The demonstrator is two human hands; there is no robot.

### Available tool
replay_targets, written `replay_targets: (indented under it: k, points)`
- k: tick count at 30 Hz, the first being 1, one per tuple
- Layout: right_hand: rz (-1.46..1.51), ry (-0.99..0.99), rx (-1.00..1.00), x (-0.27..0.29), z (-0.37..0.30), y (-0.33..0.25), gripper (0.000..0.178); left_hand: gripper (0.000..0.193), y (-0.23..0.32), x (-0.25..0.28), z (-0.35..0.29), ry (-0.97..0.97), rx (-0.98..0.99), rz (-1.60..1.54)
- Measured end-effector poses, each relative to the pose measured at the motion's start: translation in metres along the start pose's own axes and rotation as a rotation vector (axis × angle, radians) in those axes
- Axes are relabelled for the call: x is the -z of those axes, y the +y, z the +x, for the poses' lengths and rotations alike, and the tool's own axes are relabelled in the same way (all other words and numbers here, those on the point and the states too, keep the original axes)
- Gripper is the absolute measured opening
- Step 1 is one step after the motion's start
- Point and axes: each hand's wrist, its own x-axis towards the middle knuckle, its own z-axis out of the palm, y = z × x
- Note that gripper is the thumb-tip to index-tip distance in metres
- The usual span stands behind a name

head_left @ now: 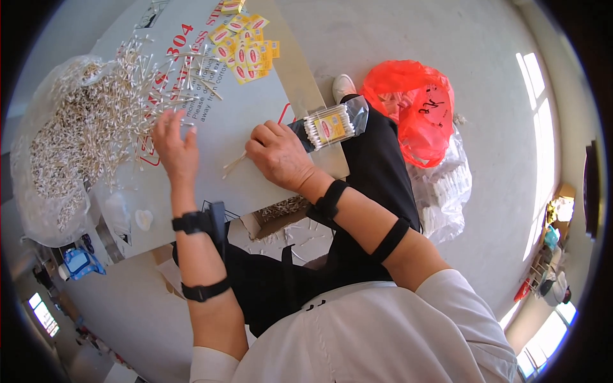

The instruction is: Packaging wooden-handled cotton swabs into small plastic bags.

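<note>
My left hand is over the near edge of a loose heap of cotton swabs, fingers apart and slightly bent, some swabs lying by its fingertips. My right hand is closed, its fingers curled down at the table; a few cotton swabs stick out to the left beneath them. Just right of that hand, a clear plastic packet lies at the table edge, holding a row of cotton swabs and a yellow card. The right palm and its grip are hidden.
Several yellow cards lie at the back of the printed board tabletop. The heap spills from a clear bag. Right of my leg are a red plastic bag and a clear bag of packets. An open cardboard box sits under the table.
</note>
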Motion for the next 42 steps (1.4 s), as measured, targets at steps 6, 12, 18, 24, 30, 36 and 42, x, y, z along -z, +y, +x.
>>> replay_targets:
  k: [6,12,18,24,30,36,42]
  points:
    - [-0.015,-0.029,-0.005,0.0,0.004,-0.003,0.011,0.033,-0.037,-0.02,0.014,-0.089,0.18,0.021]
    - [0.071,-0.029,-0.03,-0.002,0.005,0.002,0.007,0.02,0.03,-0.031,-0.016,0.051,0.132,-0.064]
    - [0.128,-0.072,-0.074,0.007,0.007,0.002,0.013,0.028,0.058,-0.007,-0.037,0.083,0.169,-0.302]
    - [0.307,-0.078,-0.287,0.004,0.015,0.0,0.028,0.043,0.038,0.014,-0.057,0.115,0.332,-0.125]
    - [0.109,0.056,-0.258,-0.028,0.052,-0.014,0.039,0.036,0.035,0.006,-0.043,0.032,0.226,-0.133]
    - [-0.108,-0.075,-0.109,-0.049,0.073,0.004,0.019,0.031,0.041,0.0,-0.037,0.002,0.213,-0.151]
    - [-0.054,-0.09,-0.098,-0.029,0.061,0.022,0.009,0.025,0.012,0.006,-0.029,-0.049,0.282,-0.096]
